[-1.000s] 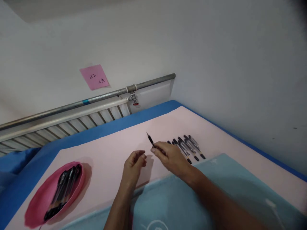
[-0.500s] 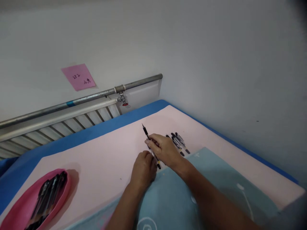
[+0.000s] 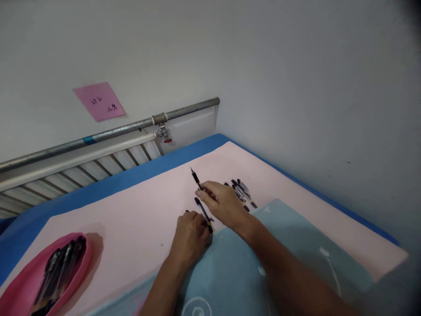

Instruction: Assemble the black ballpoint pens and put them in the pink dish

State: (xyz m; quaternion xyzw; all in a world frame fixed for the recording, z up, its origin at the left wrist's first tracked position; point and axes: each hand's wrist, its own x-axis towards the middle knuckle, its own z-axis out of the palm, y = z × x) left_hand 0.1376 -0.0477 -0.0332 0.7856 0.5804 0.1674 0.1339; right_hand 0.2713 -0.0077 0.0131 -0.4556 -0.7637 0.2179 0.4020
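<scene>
My right hand (image 3: 220, 202) pinches a black pen (image 3: 195, 176) between thumb and fingers, its bare pointed tip facing up and away. The rear of this pen is hidden by the hand. Just below, a capped pen (image 3: 204, 214) with a black end and a yellow band lies slanted. My left hand (image 3: 191, 232) rests beside that pen, its fingers curled and close to it or touching it. A small dark end peeks out above the left knuckles, and what these fingers hold is hidden. Several pens (image 3: 242, 192) lie side by side, right of my right hand.
A pink bowl (image 3: 88, 259) with several black pens (image 3: 59, 272) stands at the left. A pale pink sheet (image 3: 131, 228) covers the blue tabletop (image 3: 210, 144); a light blue cloth (image 3: 289, 237) lies in front. Behind are a radiator (image 3: 98, 169) and a pipe (image 3: 118, 130).
The pen in my right hand has shifted up and left, and the capped pen below now shows apart from it. My left hand has moved slightly left. The view has shifted a little.
</scene>
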